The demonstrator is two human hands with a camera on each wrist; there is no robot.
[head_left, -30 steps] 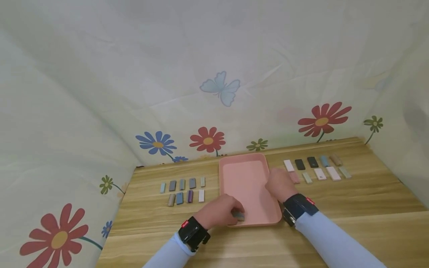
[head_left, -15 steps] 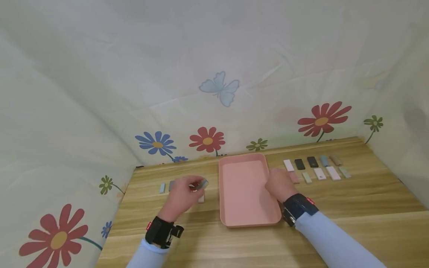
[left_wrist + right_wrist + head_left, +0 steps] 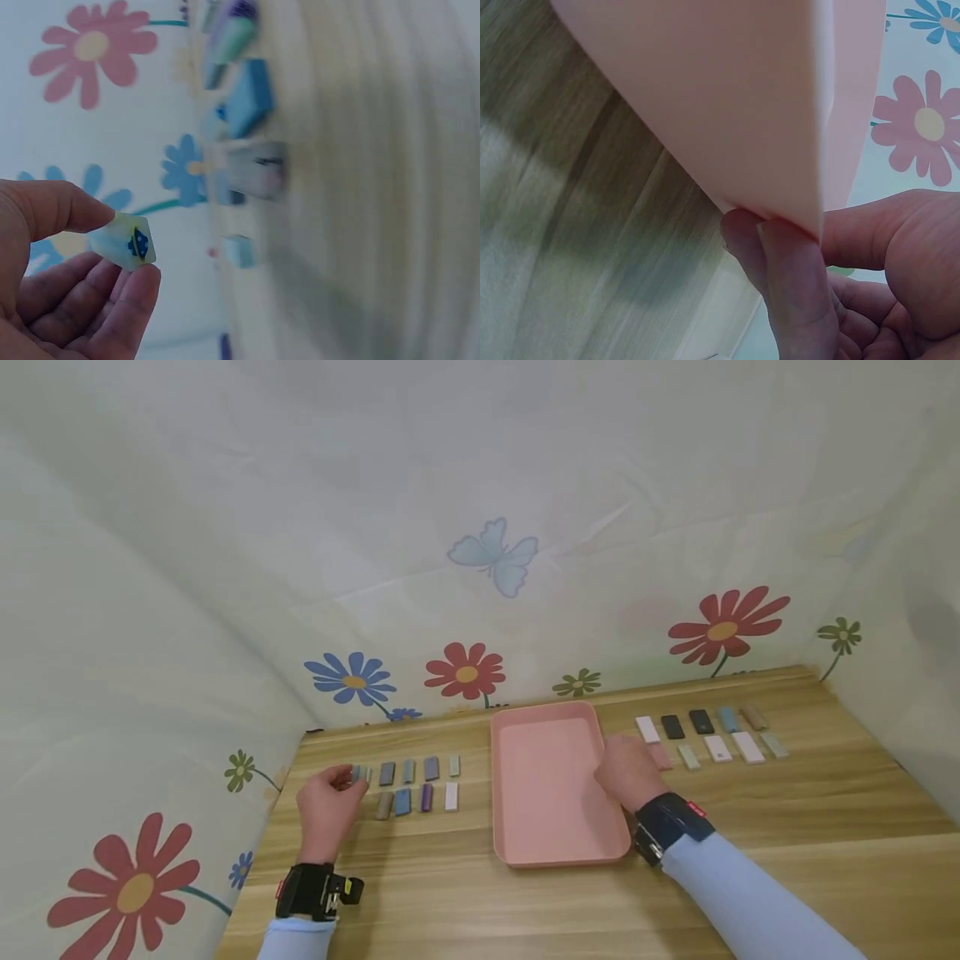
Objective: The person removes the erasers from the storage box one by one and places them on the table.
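My left hand (image 3: 328, 802) pinches a small pale blue-green block (image 3: 124, 241) between thumb and fingertips, a dark blue mark on its end face. It is at the left end of the left group of small blocks, beside a pale blue block (image 3: 366, 774). In the left wrist view, the held block is in front of the flowered backdrop. On the other side, my right hand (image 3: 628, 774) grips the right wall of a pink tray (image 3: 497, 827). The right wrist view has fingers (image 3: 799, 274) on the wall's outer face and the thumb across the rim.
Left of the tray, two rows of small blocks include a purple one (image 3: 426, 797) and a white one (image 3: 452, 797). More blocks stand right of it, among them a black one (image 3: 672, 727) and a brown one (image 3: 753, 717). A flowered backdrop (image 3: 495, 627) encloses the wooden table (image 3: 480, 910).
My left hand has moved left from the tray's near end, past the left rows, to their far left end, holding a small block. The right hand stays on the tray.
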